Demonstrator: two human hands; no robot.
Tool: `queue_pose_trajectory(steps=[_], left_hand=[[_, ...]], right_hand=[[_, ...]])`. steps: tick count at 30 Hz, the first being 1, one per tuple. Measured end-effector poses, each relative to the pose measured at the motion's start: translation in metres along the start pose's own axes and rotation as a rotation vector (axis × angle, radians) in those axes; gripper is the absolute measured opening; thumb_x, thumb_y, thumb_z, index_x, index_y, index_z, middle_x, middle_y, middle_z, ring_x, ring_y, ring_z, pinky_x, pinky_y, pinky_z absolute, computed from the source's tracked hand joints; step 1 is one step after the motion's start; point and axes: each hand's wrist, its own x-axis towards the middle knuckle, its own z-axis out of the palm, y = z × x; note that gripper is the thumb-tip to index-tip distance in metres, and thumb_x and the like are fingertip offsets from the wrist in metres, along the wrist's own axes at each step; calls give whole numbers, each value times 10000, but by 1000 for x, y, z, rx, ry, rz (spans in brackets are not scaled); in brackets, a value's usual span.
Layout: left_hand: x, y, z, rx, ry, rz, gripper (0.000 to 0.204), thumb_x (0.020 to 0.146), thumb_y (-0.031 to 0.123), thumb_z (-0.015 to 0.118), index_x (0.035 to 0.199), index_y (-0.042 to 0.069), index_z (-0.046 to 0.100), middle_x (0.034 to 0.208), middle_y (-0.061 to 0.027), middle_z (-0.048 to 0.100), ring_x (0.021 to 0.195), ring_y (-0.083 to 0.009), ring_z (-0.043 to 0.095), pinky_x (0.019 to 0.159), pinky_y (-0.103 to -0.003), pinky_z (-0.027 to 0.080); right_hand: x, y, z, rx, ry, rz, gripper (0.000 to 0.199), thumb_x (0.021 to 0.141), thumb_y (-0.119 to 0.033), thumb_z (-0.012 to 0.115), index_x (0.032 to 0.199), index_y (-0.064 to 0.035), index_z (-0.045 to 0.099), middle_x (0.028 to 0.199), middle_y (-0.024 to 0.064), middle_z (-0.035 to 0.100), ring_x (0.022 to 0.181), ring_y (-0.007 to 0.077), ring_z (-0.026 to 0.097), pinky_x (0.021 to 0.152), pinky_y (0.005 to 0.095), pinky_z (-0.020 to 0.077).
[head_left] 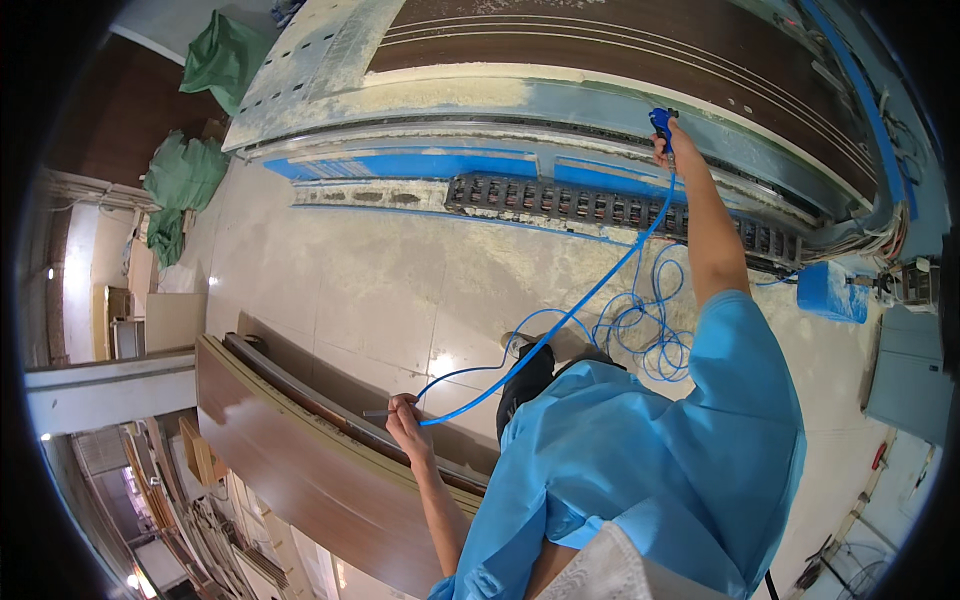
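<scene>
My right hand (679,145) is stretched out over the near edge of a dusty machine bed, its fingers wrapped round a blue air blow gun (661,122). A blue air hose (583,302) runs from the gun down across my front to my left hand (405,420). That hand is closed round the hose at the lower left, above stacked brown panels. A short, thin dark rod-like piece (376,413) sticks out of its left side; what it belongs to cannot be made out. On the machine bed, beyond the gun, lies a dark brown panel (600,48) with pale lines.
Pale dust (455,95) coats the machine bed. A black cable chain (560,200) runs along its near side. Loose hose coils (650,335) lie on the tiled floor. Brown panels (310,470) stand at lower left, green sacks (187,172) at far left, a blue box (832,293) at right.
</scene>
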Motion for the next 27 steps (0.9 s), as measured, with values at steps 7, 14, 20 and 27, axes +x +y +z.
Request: queue_pose_trajectory(steps=[7,14,20,27], left_hand=[[85,-15,-6,77,-235,-30,423,1123,328,461,894,17,633,595,61,369,553,-35,326,503,-269,237],[116,-23,-5,241,-452,-131,405,1121,312,455,918,29,661,549,-4,412,501,-99,422,493,-310,354],[123,-15,15,318,-489,-189,427,1125,339,442,916,43,669,540,-26,461,491,-132,485,497,-326,388],[130,-5,31,301,-483,-224,435,1128,322,423,931,34,682,527,-39,467,473,-155,496,503,-341,402]], right_hand=[[46,1,55,-86,-6,-12,701,1086,-665,314,963,-36,596,539,-38,495,451,136,461,428,317,409],[108,0,90,-67,-2,37,694,1095,-632,354,972,14,575,525,-6,471,423,182,426,416,328,342],[141,-9,123,-168,1,145,651,1052,-637,505,1068,5,613,580,-6,503,496,154,470,516,315,454],[183,2,222,-209,-75,96,765,1002,-674,570,1139,77,606,570,-20,504,491,121,490,547,312,487]])
